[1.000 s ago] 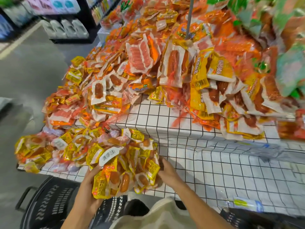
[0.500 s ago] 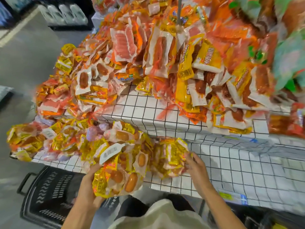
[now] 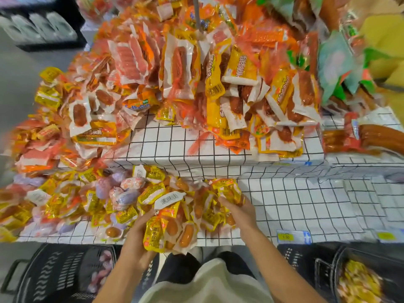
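Observation:
My left hand (image 3: 136, 235) grips a bundle of yellow sausage snack packs (image 3: 168, 235) at the front edge of the lower shelf (image 3: 306, 211). A white barcode label (image 3: 169, 199) sticks up from the bundle. My right hand (image 3: 239, 212) lies against a second clump of yellow packs (image 3: 225, 193) on the shelf, its fingers curled over them. Both clumps sit at the right end of a long heap of similar packs (image 3: 65, 202).
A raised white grid-patterned tier (image 3: 175, 147) carries a tall pile of orange and yellow sausage packs (image 3: 196, 73). Black baskets stand on the floor at lower left (image 3: 54, 276) and lower right (image 3: 360, 278). Yellow price tags (image 3: 293, 237) line the shelf edge.
My right hand drew the second clump of packs leftwards, closer to the bundle in my left hand. The camera came nearer and tilted down.

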Available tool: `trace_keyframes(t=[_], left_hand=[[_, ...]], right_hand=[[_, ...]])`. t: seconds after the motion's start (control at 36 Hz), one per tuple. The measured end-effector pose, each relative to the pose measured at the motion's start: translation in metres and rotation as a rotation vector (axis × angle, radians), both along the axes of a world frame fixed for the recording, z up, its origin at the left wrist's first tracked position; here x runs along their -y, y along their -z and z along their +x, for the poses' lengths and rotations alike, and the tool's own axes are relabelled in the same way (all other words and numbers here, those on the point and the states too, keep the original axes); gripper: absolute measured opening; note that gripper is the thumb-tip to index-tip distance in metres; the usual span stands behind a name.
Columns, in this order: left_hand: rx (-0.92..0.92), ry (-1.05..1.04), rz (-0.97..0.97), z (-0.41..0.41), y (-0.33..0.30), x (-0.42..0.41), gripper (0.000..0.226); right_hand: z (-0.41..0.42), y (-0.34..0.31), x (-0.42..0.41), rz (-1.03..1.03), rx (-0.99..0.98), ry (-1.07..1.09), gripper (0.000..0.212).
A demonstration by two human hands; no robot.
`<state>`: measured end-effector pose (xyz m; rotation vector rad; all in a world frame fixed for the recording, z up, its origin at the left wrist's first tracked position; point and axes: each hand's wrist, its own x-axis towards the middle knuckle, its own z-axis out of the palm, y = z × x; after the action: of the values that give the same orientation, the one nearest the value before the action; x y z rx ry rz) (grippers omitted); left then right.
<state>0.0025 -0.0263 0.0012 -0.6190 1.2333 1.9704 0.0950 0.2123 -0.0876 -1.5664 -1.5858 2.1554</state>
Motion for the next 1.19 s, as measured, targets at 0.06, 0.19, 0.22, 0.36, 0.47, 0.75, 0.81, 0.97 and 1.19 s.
trace_keyframes(t=[0.06,0.19,0.22,0.36,0.47,0.75,0.81,0.97,1.19], left_hand=[[-0.004,0.021,0.019,-0.005,0.002,0.007,0.04],[0.048,0.096,0.065,-0.02,0.006,0.018,0.044],[0.04,0.118,0.075,-0.023,0.009,0.018,0.045],[0.052,0.257,0.126,-0.032,0.01,0.012,0.046],[0.108,0.422,0.129,-0.031,0.012,-0.002,0.028],[-0.083,0.835,0.102,0.016,-0.015,-0.088,0.035],[-0.066,0.883,0.093,0.036,-0.023,-0.108,0.029],[-0.097,0.972,0.048,0.115,-0.035,-0.162,0.022],[-0.103,1.055,0.08,0.251,-0.026,-0.229,0.049]], right_hand=[[0.001,0.0,0.002,-0.056,-0.047,0.067,0.04],[0.022,-0.015,0.016,-0.096,-0.132,0.199,0.035],[0.028,-0.02,0.02,-0.088,-0.15,0.224,0.037],[0.052,-0.048,0.035,0.022,-0.22,0.38,0.058],[0.084,-0.071,0.041,0.112,-0.228,0.504,0.056],[0.21,-0.093,0.051,0.247,-0.276,0.749,0.059],[0.237,-0.093,0.053,0.259,-0.27,0.803,0.06],[0.312,-0.089,0.045,0.254,-0.249,0.932,0.053],[0.437,-0.079,0.03,0.23,-0.25,1.091,0.055]])
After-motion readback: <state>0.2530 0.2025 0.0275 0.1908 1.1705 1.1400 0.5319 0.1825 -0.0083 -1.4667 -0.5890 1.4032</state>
